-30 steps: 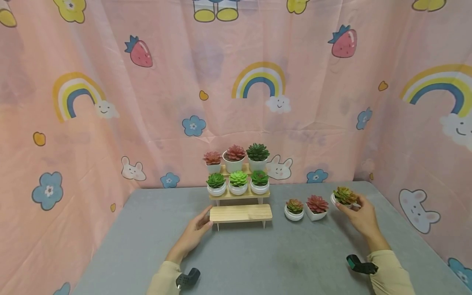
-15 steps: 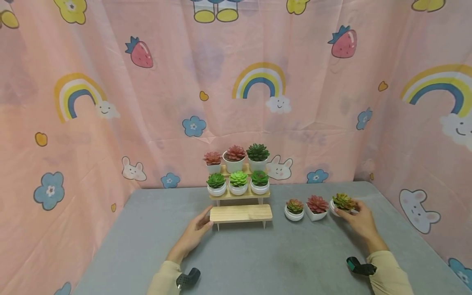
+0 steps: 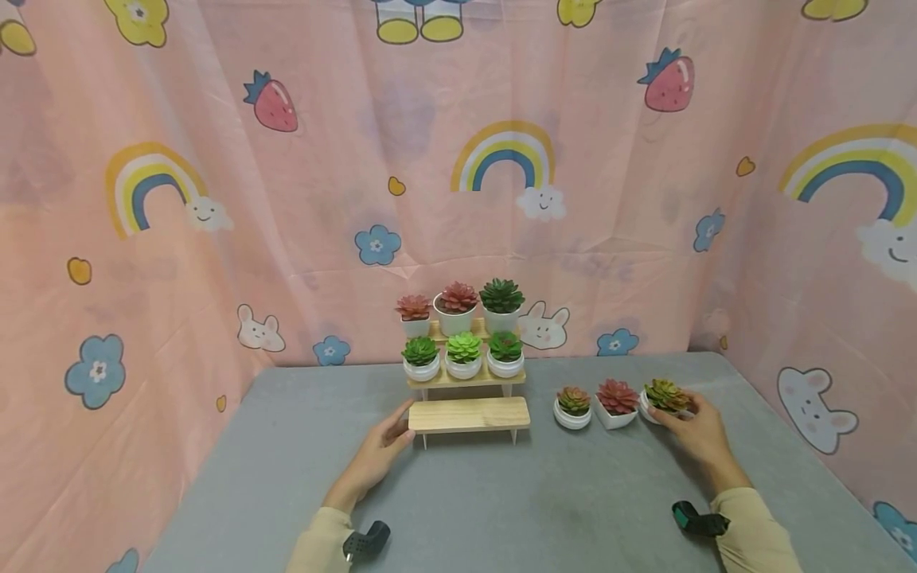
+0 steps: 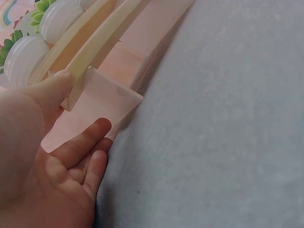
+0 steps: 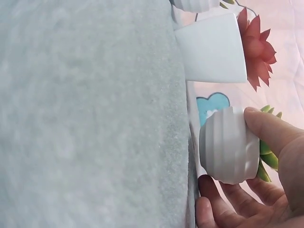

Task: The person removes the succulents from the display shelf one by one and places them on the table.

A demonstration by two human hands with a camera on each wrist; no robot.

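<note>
The right wrist view shows the ribbed side of the white pot (image 5: 228,147), which the right hand (image 3: 702,434) mostly covers in the head view. From above, one sees its yellow-green plant (image 3: 666,394), just beside the red plant (image 3: 618,396); whether this pot touches the desk (image 3: 559,493), I cannot tell. The right grip holds it between thumb and bent fingers. The left hand (image 3: 372,458) pinches the wooden stand (image 3: 469,415) at its left end; only the left wrist view shows three fingers lying near the clear leg (image 4: 102,92).
</note>
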